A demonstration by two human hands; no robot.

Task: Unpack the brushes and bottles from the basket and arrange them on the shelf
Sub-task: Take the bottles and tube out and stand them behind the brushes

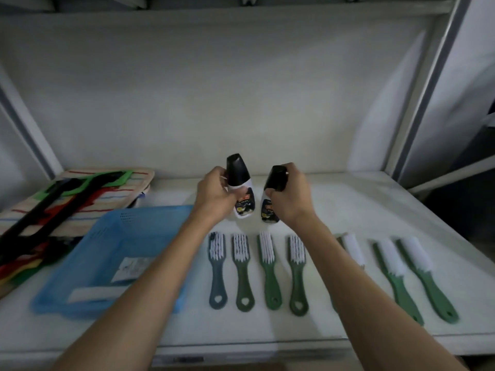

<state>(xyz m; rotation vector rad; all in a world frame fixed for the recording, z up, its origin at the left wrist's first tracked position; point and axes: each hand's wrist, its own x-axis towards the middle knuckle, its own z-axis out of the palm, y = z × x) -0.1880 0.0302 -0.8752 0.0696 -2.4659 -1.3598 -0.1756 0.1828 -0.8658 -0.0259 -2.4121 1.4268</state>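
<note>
Left hand: my fingers are curled round the white body of the left bottle, below its black cap.
Right hand: clamped over the black cap of the right bottle, gripping from above.
Axes: both bottles are near upright with caps up; bases close together, caps splayed slightly apart.
Place: just behind the row of 7 brushes, over the 2nd and 3rd from its left end.
Contact: I cannot tell whether the bases touch the shelf.
Turning point: I judge the drop is straight down, behind the row's bristles.
Blue basket: left of the row.
</note>
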